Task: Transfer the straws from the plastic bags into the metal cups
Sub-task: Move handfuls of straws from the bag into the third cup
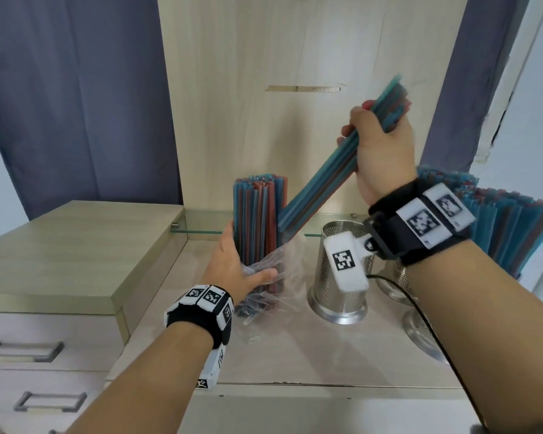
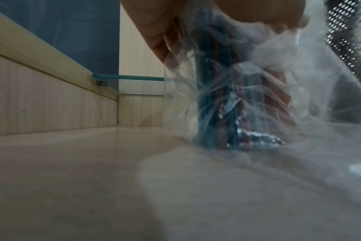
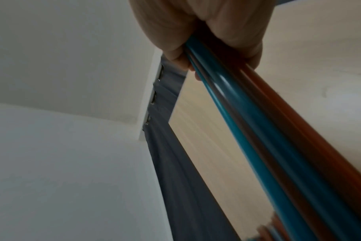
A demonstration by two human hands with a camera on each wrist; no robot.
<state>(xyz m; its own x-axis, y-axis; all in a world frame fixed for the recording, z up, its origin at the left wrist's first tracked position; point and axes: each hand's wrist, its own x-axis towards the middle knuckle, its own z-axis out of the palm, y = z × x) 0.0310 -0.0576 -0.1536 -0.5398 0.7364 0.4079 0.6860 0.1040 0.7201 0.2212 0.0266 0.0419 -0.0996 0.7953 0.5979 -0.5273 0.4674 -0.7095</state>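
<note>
Step in hand: drawing a handful of straws (image 1: 320, 170) out of the plastic bag (image 1: 273, 270), judged midway through a lift toward a cup.
Right hand (image 1: 380, 151): fingers and thumb wrapped tight round the blue and red handful near its upper end; bundle slanted, lower tips just above the bag mouth, upper tips blurred.
Left hand (image 1: 232, 270): curled round the bag and the remaining straws (image 1: 259, 220), steadying them upright on the counter (image 1: 295, 349); thumb across the crumpled plastic in front.
Empty metal cup (image 1: 339, 277): perforated, standing just right of the bag, partly behind the right wrist camera; no straws visible inside.
Other cups: a second perforated cup (image 1: 392, 280) behind the right forearm, carrying a wide fan of filled straws (image 1: 514, 227); another base (image 1: 420, 336) at the right edge, contents hidden.
Progress: judged partly done, with many straws left in the bag.
Next move: likely calls for clearing the lower tips from the bag, swinging right over the empty cup, tipping the bundle upright and lowering before letting go.
Risk: loose tips catching on plastic or rim.
</note>
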